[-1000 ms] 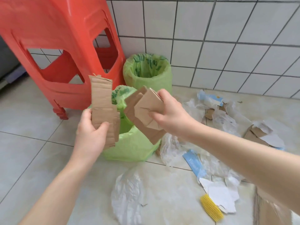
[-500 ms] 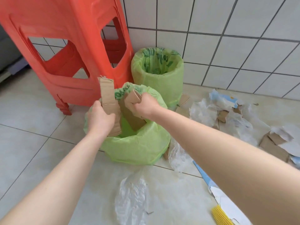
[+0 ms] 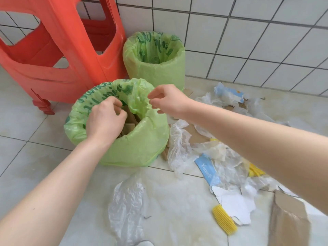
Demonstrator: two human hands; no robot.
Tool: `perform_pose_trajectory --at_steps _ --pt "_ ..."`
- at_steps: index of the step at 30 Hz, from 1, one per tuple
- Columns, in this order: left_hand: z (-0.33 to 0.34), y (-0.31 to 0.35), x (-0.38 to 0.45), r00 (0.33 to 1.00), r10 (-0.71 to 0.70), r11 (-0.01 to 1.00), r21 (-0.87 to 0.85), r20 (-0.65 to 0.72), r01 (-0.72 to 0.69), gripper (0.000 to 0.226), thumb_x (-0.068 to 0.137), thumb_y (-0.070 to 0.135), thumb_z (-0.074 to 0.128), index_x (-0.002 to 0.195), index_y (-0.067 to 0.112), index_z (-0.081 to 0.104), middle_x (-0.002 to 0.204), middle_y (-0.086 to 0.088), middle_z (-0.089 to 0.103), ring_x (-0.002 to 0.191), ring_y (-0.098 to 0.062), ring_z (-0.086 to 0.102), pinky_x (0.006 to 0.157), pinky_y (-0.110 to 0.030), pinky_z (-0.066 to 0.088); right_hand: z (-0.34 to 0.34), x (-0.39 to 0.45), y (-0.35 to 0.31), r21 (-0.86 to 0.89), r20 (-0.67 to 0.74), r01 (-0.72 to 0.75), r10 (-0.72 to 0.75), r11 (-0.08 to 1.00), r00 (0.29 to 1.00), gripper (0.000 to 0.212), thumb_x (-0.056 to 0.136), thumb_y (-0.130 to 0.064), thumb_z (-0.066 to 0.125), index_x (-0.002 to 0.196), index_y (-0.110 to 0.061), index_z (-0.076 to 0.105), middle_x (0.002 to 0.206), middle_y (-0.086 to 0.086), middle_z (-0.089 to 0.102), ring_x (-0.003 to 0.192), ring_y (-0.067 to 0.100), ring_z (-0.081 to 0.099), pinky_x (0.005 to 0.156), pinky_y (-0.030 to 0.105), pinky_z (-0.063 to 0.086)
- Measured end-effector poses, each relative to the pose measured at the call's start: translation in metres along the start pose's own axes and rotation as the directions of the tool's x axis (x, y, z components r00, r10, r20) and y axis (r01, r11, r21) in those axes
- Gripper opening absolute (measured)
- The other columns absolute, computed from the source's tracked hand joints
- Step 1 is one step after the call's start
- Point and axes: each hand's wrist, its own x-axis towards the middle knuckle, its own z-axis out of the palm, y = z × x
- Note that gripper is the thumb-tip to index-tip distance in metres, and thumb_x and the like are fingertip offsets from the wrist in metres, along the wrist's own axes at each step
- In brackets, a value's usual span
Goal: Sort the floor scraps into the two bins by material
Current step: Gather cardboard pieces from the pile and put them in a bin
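Both hands, left (image 3: 106, 118) and right (image 3: 168, 102), hover loosely curled and empty over near bin (image 3: 138, 150) holding upright cardboard (image 3: 128, 127)

This is looking like a home utility corner or kitchen, where white wall tiles (image 3: 230, 41) are meeting a pale tiled floor (image 3: 26, 157), a red plastic stool (image 3: 71, 50) is standing, and two bag-lined bins (image 3: 154, 68) are sitting.

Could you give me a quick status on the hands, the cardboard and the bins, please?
Left hand over near bin, empty. Right hand beside rim, empty. Cardboard inside near bin. Far bin looks empty; plastic film on floor.
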Motion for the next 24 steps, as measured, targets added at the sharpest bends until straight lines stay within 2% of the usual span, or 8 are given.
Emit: perform_pose_trajectory --at_steps 3,7,10,14,17,20,22,24 --pt "0.006 0.025 -0.023 0.994 0.099 0.993 -0.057 -0.043 -0.101 0.018 0.086 0.022 0.056 0.103 0.020 0.062 0.086 0.008 0.064 0.082 -0.020 0.062 0.070 -0.036 0.052 -0.024 -0.031 0.030 0.023 -0.027 -0.042 0.042 0.999 0.999 0.027 0.090 -0.012 0.054 0.115 -0.010 0.063 0.110 0.006 0.068 0.096 0.019 0.067 0.085 0.039 0.057" --pt "0.032 0.056 -0.060 0.968 0.250 0.962 -0.107 -0.033 -0.252 0.014 0.086 0.019 0.056 0.099 0.019 0.062 0.087 0.004 0.067 0.086 -0.022 0.062 0.072 -0.039 0.052 -0.047 -0.089 0.081 0.034 -0.017 -0.161 0.162 0.986 0.987 0.024 0.091 -0.010 0.054 0.113 -0.010 0.064 0.107 0.004 0.068 0.095 0.017 0.068 0.085 0.038 0.057" --pt "0.064 0.077 -0.092 0.941 0.331 0.938 -0.141 0.078 -0.318 0.014 0.084 0.018 0.056 0.096 0.019 0.062 0.088 0.001 0.067 0.086 -0.025 0.061 0.072 -0.039 0.051 -0.054 -0.134 0.128 0.035 -0.014 -0.248 0.248 0.968 0.969 0.019 0.091 -0.012 0.056 0.108 -0.016 0.064 0.101 0.000 0.067 0.093 0.019 0.067 0.083 0.037 0.058" --pt "0.119 0.096 -0.142 0.866 0.403 0.915 -0.147 0.295 -0.376 0.015 0.081 0.016 0.055 0.095 0.020 0.061 0.089 0.001 0.069 0.087 -0.026 0.062 0.072 -0.040 0.051 -0.055 -0.196 0.191 0.022 -0.011 -0.372 0.372 0.928 0.928 0.016 0.090 -0.014 0.058 0.104 -0.018 0.065 0.098 0.000 0.066 0.091 0.022 0.065 0.083 0.038 0.056" --pt "0.153 0.105 -0.181 0.739 0.453 0.870 -0.067 0.499 -0.488 0.020 0.085 0.020 0.050 0.103 0.023 0.058 0.104 0.004 0.065 0.101 -0.022 0.058 0.079 -0.037 0.049 -0.052 -0.236 0.232 -0.013 -0.018 -0.421 0.420 0.907 0.907 0.015 0.089 -0.015 0.058 0.098 -0.026 0.062 0.093 -0.009 0.064 0.086 0.016 0.063 0.077 0.026 0.051" --pt "0.176 0.108 -0.216 0.509 0.515 0.708 -0.007 0.689 -0.706 0.028 0.089 0.020 0.045 0.116 0.021 0.052 0.114 0.001 0.057 0.110 -0.023 0.051 0.082 -0.037 0.044 -0.039 -0.264 0.267 -0.071 -0.025 -0.453 0.452 0.889 0.892 0.019 0.089 -0.014 0.056 0.106 -0.022 0.061 0.098 -0.006 0.064 0.091 0.013 0.062 0.076 0.019 0.046" --pt "0.188 0.104 -0.236 0.380 0.550 0.588 -0.022 0.744 -0.808 0.030 0.085 0.013 0.047 0.115 0.017 0.054 0.113 -0.003 0.056 0.107 -0.028 0.051 0.078 -0.038 0.043 -0.023 -0.276 0.286 -0.163 -0.031 -0.436 0.437 0.885 0.899 0.029 0.092 -0.017 0.053 0.121 -0.018 0.055 0.120 0.001 0.061 0.107 0.015 0.059 0.088 0.022 0.045" --pt "0.197 0.096 -0.251 0.287 0.595 0.485 -0.051 0.751 -0.873 0.030 0.072 0.012 0.060 0.101 0.019 0.059 0.099 -0.001 0.060 0.093 -0.026 0.058 0.066 -0.034 0.046 -0.006 -0.282 0.302 -0.345 0.019 -0.342 0.371 0.874 0.928 0.048 0.096 -0.020 0.046 0.142 -0.014 0.035 0.147 0.006 0.040 0.133 0.020 0.040 0.105 0.028 0.036"
